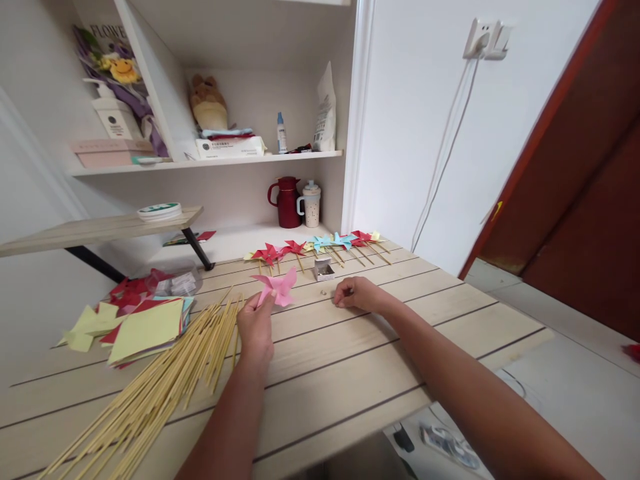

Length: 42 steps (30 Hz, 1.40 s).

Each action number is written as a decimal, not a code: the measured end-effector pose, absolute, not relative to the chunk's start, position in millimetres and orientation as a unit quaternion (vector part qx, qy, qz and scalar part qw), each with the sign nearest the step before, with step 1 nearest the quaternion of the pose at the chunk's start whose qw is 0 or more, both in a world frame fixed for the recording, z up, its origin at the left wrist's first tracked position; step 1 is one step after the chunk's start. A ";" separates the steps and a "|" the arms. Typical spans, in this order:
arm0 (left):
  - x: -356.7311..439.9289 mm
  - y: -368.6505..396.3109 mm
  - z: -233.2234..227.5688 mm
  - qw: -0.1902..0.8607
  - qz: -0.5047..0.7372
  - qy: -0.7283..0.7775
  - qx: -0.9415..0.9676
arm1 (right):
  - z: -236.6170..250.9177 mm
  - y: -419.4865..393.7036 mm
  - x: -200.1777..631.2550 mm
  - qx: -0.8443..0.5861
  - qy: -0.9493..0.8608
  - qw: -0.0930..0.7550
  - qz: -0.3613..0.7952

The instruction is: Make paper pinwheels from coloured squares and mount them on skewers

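Observation:
A pink paper pinwheel (283, 285) is pinched at its centre by my left hand (256, 323), held up just above the table. My right hand (353, 293) rests low over the tabletop with its fingers curled together; whatever may be between the fingertips is hidden. Just left of those fingertips lie tiny pins (323, 293), too small to make out well. Behind them stands a small open box (325, 269) with little metal pieces inside. Finished pinwheels on sticks, among them a red one (269, 254) and a blue one (344, 241), lie in a row along the back.
Many thin wooden sticks (165, 377) spread across the left front. Beside them sit stacked paper squares (147, 331), folded yellow paper (90, 327) and a clear container (180, 283). A red jug (289, 202) and a cup (311, 205) stand behind, under a shelf (215, 162).

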<state>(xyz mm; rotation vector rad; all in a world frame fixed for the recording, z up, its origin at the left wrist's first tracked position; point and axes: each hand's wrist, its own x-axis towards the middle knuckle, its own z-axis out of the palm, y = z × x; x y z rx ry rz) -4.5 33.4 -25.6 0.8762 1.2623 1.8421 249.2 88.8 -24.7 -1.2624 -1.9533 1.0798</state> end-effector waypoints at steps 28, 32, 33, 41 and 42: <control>-3.8 35.6 -26.2 0.377 0.725 0.482 0.316 | -22.4 85.4 248.2 -0.469 -0.726 0.277 0.420; -3.4 34.7 -24.8 0.378 0.727 0.480 0.314 | -22.1 85.9 248.5 -0.471 -0.725 0.276 0.420; -3.4 34.7 -24.7 0.379 0.726 0.480 0.313 | -22.0 85.9 248.4 -0.471 -0.725 0.276 0.419; -4.0 35.8 -25.6 0.394 0.725 0.474 0.307 | -19.1 83.8 246.4 -0.481 -0.721 0.278 0.413; -3.8 35.8 -25.5 0.397 0.725 0.473 0.307 | -18.3 83.3 246.2 -0.483 -0.721 0.279 0.411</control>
